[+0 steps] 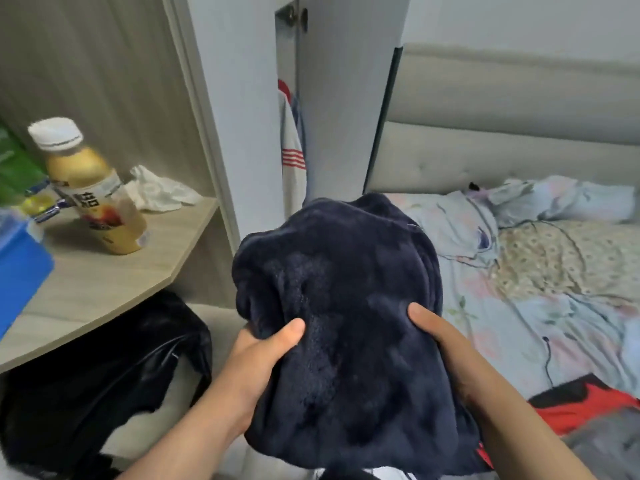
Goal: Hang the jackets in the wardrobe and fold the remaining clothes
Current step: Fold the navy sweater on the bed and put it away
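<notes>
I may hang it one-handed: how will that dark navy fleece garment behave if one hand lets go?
The navy fleece garment is probably floppy: it bunches and sags between the left hand and the right hand. The thick pile suggests bulk and decent grip.

Premises: a home bedroom. Evidence: unmade bed (519, 271) with padded headboard (502, 140), wardrobe door (343, 98) ajar, apparently garments hanging inside.

A matt, plush navy fleece garment (339, 306) beside a pale wood-grain worktop (104, 282), a glossy plastic bottle (93, 188) and a shiny black leather-look jacket (104, 375).
</notes>
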Available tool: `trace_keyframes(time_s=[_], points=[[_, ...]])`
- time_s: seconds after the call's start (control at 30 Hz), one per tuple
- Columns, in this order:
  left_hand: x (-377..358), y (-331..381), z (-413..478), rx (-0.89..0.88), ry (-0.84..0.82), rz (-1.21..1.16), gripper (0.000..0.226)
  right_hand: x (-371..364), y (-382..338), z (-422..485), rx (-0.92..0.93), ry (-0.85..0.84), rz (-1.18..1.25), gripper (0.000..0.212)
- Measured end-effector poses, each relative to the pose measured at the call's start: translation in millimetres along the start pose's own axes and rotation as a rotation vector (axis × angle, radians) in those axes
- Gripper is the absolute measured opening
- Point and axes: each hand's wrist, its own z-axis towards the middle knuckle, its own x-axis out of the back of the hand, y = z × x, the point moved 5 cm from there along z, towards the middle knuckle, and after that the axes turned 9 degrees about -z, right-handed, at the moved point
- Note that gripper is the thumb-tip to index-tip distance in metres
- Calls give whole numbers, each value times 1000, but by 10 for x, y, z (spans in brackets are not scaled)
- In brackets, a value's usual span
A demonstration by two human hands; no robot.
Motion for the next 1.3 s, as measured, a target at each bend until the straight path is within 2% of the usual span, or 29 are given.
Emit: trace_keyframes(time_s=[0.17,0.27,0.63,0.83,1.03,1.07,1.17,1.23,1.3], points=[[-602,420,724,-62,-66,73,82,337,-598,360,45,32,87,60],[-947,741,1151,-126,-113,103,77,508,-1041,641,90,87,93,65],[-1733,1831,2556,-222,-234,172,78,687,-2555,1535,299,61,114,48],[-1826,2251,3302,-244,-247,152,72,770,-3193,2146,359,219,-15,62],[-1878,2604,4050,-303,-233,118,67,745,-3719,2707,410,285,-108,71],[-1895,2656,4145,-315,-227,111,67,747,-3796,2765,421,305,-119,66],[-2005,2846,4356,-348,-220,80,62,810,-4072,2889,486,401,-94,31],[-2111,3008,4481,-384,-230,73,58,796,-4271,3025,481,321,-132,39],[-2227,3187,4611,-419,-233,73,64,819,-4489,3145,496,309,-146,52]])
